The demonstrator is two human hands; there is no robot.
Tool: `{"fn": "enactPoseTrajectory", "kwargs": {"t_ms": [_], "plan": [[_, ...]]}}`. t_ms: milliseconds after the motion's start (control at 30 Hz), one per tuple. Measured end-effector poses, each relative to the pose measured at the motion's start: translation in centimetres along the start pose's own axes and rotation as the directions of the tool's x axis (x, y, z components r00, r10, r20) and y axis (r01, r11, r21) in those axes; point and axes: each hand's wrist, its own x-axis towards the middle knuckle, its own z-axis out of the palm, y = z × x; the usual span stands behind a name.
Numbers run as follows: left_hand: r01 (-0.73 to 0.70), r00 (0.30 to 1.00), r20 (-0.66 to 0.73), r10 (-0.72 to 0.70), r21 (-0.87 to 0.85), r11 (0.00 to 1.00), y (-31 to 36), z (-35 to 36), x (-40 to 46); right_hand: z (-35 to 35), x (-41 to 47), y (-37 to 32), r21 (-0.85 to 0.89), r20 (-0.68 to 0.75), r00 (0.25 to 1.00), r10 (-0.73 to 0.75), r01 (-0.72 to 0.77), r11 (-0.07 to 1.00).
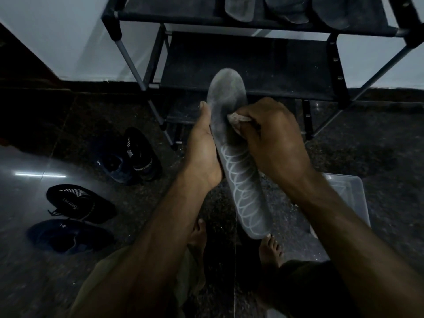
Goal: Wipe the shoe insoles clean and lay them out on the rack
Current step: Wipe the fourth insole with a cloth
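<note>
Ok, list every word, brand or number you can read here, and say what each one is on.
No text here reads clearly.
Upper pair of shoes: white lettering on the strap, too blurred to read.
Black shoe lower left: pale lettering near the opening, too small and dim to read.
Insole in the left hand: only a white looped pattern, no words.
Cloth in the right hand: no print.

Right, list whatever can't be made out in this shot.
- Insoles on the top shelf, head view: cut off by the top edge, so their count is unclear.
- Cloth: mostly buried in the right hand.
- Held insole: its left edge is covered by the left hand, its underside faces away.
- Plastic tub: the right forearm hides much of it; contents unreadable.
- Shoes: dim, lettering illegible.
</note>
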Motion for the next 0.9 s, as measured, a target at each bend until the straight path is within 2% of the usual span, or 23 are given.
{"fn": "enactPoseTrajectory", "kwargs": {"t_ms": [67,133,267,433,667,800,900], "plan": [[-0.013,1.0,0.006,0.014,-0.011,1.0,0.2,-0.1,0.1,-0.3,0.0,-0.2,0.221,0.007,0.996,0.087,-0.086,0.971],[-0.044,0.999,0.012,0.045,-0.019,0.999,0.4,-0.1,0.3,-0.8,0.2,-0.2,0.459,0.051,0.979,0.196,-0.197,0.866],[-0.085,0.996,0.025,0.088,-0.09,0.992,0.7,-0.3,0.7,-1.5,0.4,0.0,0.645,0.152,0.934,0.325,-0.342,0.683],[-0.091,0.989,0.103,0.109,-0.16,0.983,1.1,-0.7,1.0,-1.5,0.1,-0.5,0.667,0.404,0.875,0.266,-0.481,0.569],[-0.056,0.975,0.201,0.098,-0.208,0.977,0.6,-0.1,0.6,-0.8,0.0,-0.4,0.69,0.261,0.9,0.348,-0.426,0.585],[-0.05,0.973,0.212,0.087,-0.172,0.984,-0.1,0.1,0.6,-0.7,0.1,-0.2,0.738,0.189,0.901,0.391,-0.393,0.549],[-0.058,0.983,0.168,0.077,-0.116,0.992,-0.1,0.0,0.7,-0.4,-0.1,-0.1,0.693,0.177,0.917,0.358,-0.374,0.616]]}}
